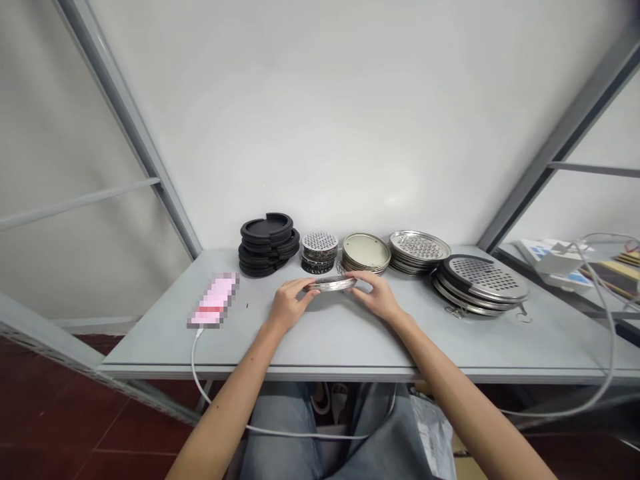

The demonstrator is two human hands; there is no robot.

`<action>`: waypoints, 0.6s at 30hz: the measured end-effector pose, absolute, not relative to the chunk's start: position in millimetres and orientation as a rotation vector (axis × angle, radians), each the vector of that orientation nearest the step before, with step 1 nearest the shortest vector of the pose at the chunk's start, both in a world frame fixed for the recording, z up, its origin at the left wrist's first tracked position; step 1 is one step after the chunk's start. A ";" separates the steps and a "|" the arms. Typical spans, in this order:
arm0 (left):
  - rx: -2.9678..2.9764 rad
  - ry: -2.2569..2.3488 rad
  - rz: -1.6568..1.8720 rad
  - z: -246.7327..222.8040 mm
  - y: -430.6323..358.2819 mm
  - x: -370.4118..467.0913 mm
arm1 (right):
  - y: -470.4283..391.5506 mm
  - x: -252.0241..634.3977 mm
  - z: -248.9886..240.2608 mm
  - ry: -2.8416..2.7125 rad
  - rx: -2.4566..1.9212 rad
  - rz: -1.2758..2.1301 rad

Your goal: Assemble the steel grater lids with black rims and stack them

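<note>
A thin round metal disc (331, 285) with a shiny rim is held up almost edge-on above the table. My left hand (290, 301) pinches its left edge between thumb and fingers. On the opposite edge, my right hand (376, 297) grips it the same way. Just behind the disc stands a small stack of perforated round plates (320, 243), silver on top and darker below. To its right is a stack of cream-coloured round lids (367, 250). The disc's upper face is barely visible at this angle.
Black rings (267, 230) are piled at the back left. Perforated silver discs (420, 247) and larger ones with a black rim piece (483, 280) stand right. A phone (215, 300) with a white cable (194, 360) lies left. Grey metal posts (130, 120) frame the table (325, 340).
</note>
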State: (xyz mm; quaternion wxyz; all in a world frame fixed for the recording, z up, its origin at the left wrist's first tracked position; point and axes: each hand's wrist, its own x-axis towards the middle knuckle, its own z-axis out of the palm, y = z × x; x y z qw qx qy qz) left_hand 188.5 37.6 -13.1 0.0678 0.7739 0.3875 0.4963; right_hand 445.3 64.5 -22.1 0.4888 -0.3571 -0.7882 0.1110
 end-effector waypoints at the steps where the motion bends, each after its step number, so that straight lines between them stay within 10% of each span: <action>1: 2.331 1.166 1.493 -12.9 37.2 188.4 | 65.3 445.9 -22.4 -1.906 -0.859 0.248; 18: 2.116 1.102 1.521 -21.4 43.6 187.9 | 62.1 441.5 -18.9 -1.844 -1.008 0.366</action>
